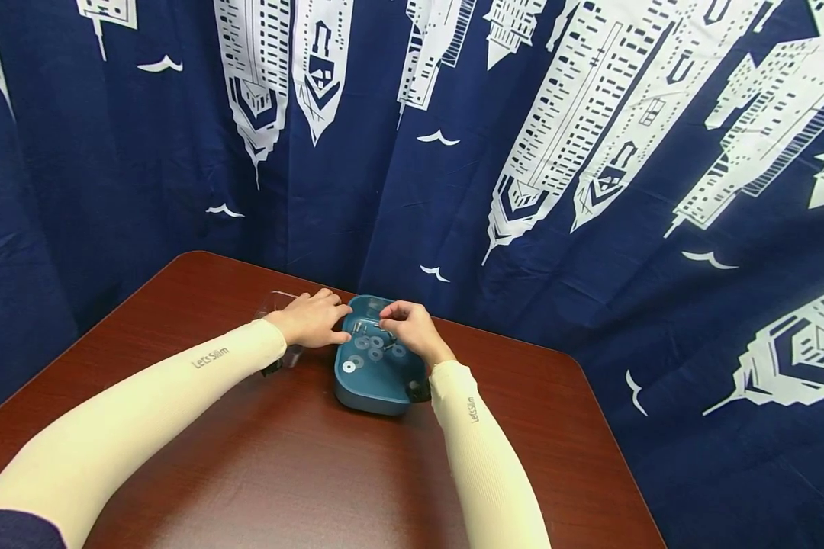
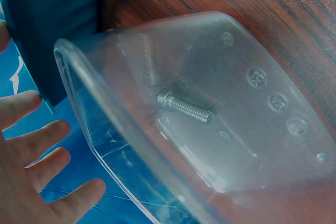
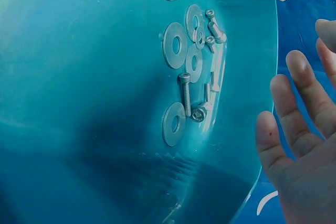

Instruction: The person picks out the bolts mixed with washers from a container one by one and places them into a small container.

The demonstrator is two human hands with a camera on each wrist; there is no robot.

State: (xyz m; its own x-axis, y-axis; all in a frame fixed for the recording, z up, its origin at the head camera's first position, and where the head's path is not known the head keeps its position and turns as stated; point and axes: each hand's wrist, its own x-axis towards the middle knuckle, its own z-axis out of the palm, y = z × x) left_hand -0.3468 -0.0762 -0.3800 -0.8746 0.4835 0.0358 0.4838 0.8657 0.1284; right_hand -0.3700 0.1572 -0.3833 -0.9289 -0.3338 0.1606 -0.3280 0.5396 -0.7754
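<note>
The right hand (image 1: 415, 329) is held over the blue bin (image 1: 371, 402), its thumb and index finger brought close together; whether a small part is pinched at their tips cannot be told. Below it, metal screws (image 3: 186, 94) and flat washers (image 3: 174, 45) are strewn across the bin's floor, the screws gathered near one wall. The left hand (image 1: 312, 319) is spread, with nothing seen in its grasp, its fingertips near the bin's rim; contact there cannot be confirmed. Beneath that hand's wrist, a transparent bin (image 2: 294, 177) is set on the surface (image 1: 288, 457), and a lone screw (image 2: 186, 109) is contained in it, lying on its side.

The screws are judged to be light, stiff and hard to damage, but smooth and prone to roll; they are best pinched across the shank just under the head. The thin washers would probably be harder to lift, so one edge should be tipped up before both faces are pinched. The transparent bin, seemingly light plastic, may slide and is best steadied by its wall.
</note>
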